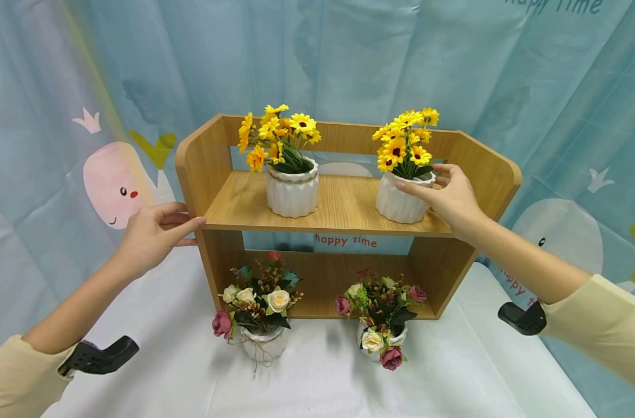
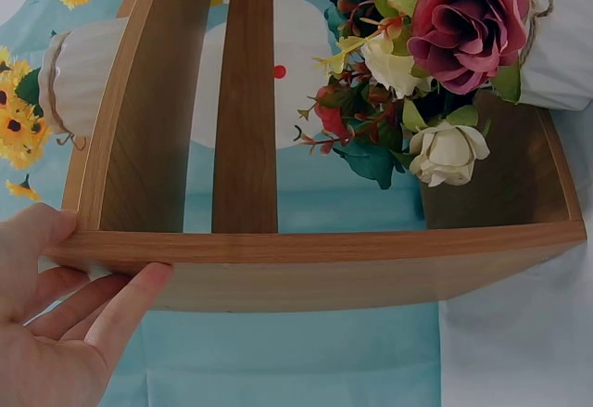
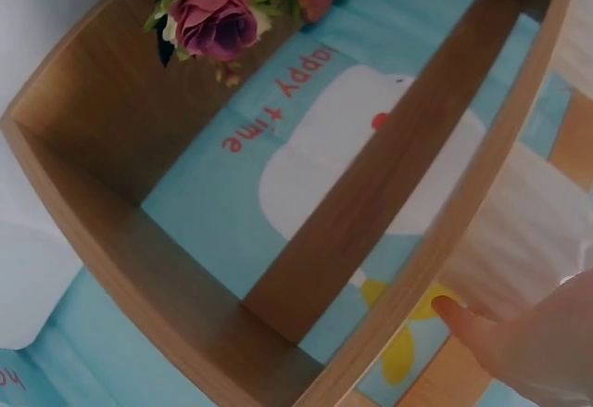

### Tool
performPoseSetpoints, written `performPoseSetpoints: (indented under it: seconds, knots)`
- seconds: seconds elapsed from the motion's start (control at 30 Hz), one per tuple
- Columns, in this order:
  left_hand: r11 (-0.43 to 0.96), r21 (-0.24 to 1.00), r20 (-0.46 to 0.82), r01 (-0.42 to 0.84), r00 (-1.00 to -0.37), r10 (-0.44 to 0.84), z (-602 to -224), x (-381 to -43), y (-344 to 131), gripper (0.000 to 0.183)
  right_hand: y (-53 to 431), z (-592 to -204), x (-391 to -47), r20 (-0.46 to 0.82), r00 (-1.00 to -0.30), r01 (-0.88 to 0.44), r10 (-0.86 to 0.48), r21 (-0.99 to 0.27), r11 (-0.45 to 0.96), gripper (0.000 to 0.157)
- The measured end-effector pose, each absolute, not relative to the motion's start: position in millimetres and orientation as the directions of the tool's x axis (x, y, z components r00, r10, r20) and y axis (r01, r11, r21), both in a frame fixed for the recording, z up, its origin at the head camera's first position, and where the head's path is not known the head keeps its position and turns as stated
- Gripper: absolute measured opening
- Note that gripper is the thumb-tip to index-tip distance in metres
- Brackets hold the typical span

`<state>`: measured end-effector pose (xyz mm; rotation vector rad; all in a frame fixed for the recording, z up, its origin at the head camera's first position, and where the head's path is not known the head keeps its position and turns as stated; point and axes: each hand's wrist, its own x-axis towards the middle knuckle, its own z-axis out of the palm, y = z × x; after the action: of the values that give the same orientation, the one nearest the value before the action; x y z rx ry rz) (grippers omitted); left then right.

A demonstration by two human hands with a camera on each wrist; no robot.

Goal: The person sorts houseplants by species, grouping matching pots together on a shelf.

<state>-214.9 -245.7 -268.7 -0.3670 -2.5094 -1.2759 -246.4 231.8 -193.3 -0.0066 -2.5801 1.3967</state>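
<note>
On the upper board of a two-tier wooden shelf stand two white fluted pots of yellow artificial daisies. My right hand grips the right pot by its rim, thumb at the front and fingers round the far side. In the right wrist view, the thumb lies against the pale pot wall. The left pot has a twine band and stands apart from both hands. My left hand holds the shelf's left side panel, thumb on the front edge at upper-board height, fingers along its outer face.
Two more white pots with artificial roses, the left one and the right one, stand in front of the lower tier. A white cloth covers the table. Behind the shelf hangs a blue printed curtain.
</note>
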Motion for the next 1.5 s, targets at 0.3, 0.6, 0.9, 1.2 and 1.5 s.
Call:
performPoseSetpoints:
  seconds: [0.3, 0.6, 0.9, 1.2, 1.5]
  knots:
    - [0.575, 0.734, 0.381, 0.361, -0.92, 0.092, -269.0, -214.5, -245.3, 0.04, 229.4, -202.8, -225.8, 0.205, -0.974, -0.128, 0.1, -0.854, 0.504, 0.096]
    - [0.572, 0.737, 0.382, 0.36, -0.92, 0.087, -270.5, -215.8, -246.3, 0.039, 231.2, -227.4, -203.1, 0.246, -0.963, -0.172, 0.113, -0.879, 0.445, 0.086]
    - [0.578, 0.736, 0.379, 0.353, -0.922, 0.08, -269.6, -215.3, -245.5, 0.041, 227.8, -255.0, -183.9, 0.439, -0.893, -0.362, 0.104, -0.835, 0.413, 0.069]
    - [0.575, 0.741, 0.372, 0.346, -0.925, 0.078, -270.6, -215.7, -245.7, 0.041, 223.8, -281.6, -170.9, 0.56, -0.824, -0.486, 0.088, -0.778, 0.398, 0.059]
    - [0.577, 0.74, 0.373, 0.347, -0.925, 0.077, -269.7, -215.2, -245.0, 0.041, 233.6, -306.7, -162.6, 0.631, -0.771, -0.542, 0.086, -0.721, 0.431, 0.038]
